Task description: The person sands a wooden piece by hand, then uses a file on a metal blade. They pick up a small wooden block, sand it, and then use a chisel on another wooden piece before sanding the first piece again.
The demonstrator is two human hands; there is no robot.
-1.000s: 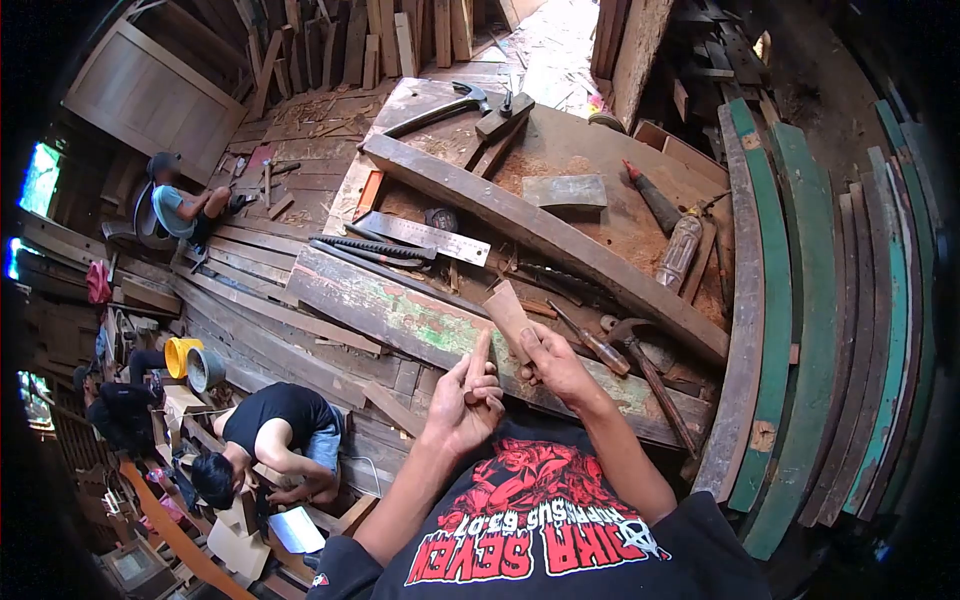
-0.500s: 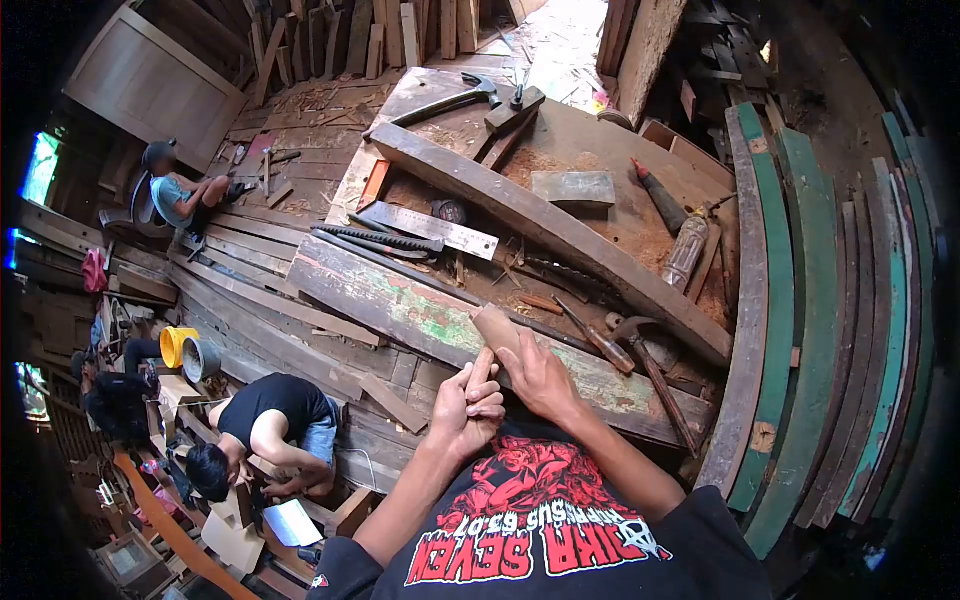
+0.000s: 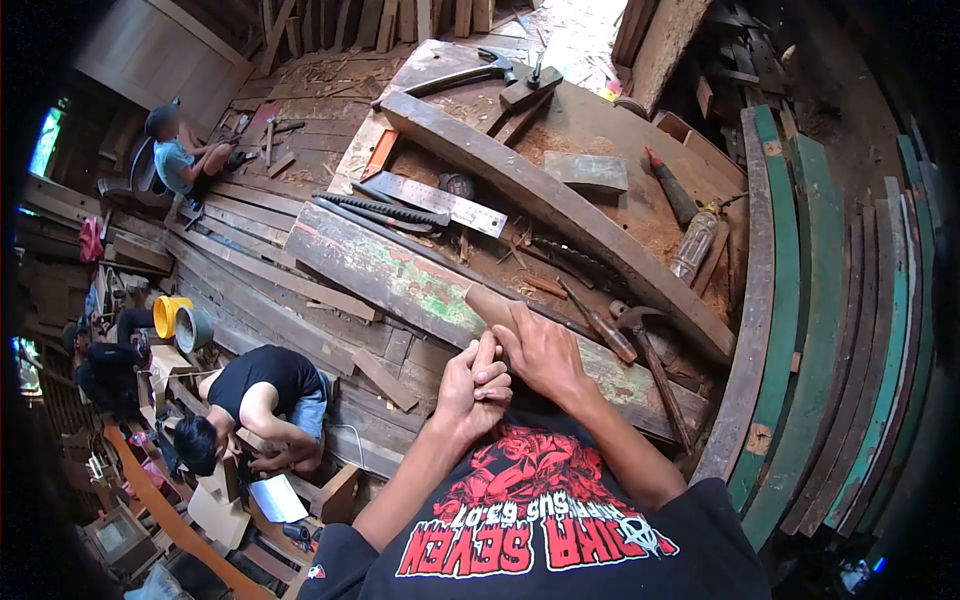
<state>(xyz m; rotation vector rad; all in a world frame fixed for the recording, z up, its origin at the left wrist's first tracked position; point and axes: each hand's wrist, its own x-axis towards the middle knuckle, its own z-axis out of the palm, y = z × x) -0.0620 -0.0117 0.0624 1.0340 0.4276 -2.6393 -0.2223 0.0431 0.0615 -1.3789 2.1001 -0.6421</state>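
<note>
A small brown wooden block point(image 3: 489, 306) juts out above the weathered plank point(image 3: 370, 268), which has flaking green paint. My right hand point(image 3: 545, 352) grips the near end of this block, its fingers lying over the side. Close against it, my left hand point(image 3: 474, 390) is closed, with its fingers curled; what they hold is hidden. Just beyond my right hand lie a chisel with a wooden handle point(image 3: 617, 345) and a claw hammer point(image 3: 655, 370). A metal ruler point(image 3: 440, 203) rests farther left, beside a tape measure point(image 3: 457, 186).
A long thick beam point(image 3: 560, 215) crosses the bench. Behind it are another hammer point(image 3: 490, 68), a wooden mallet point(image 3: 530, 88), a grey stone block point(image 3: 586, 171) and a bottle point(image 3: 697, 245). Green boards point(image 3: 820, 300) stand at right. One person point(image 3: 265, 400) bends over at lower left; another point(image 3: 180, 155) sits farther back.
Both hands stay together at the block, which now points a little lower and farther left. The view has shifted slightly. The bent person's head has moved a little left.
</note>
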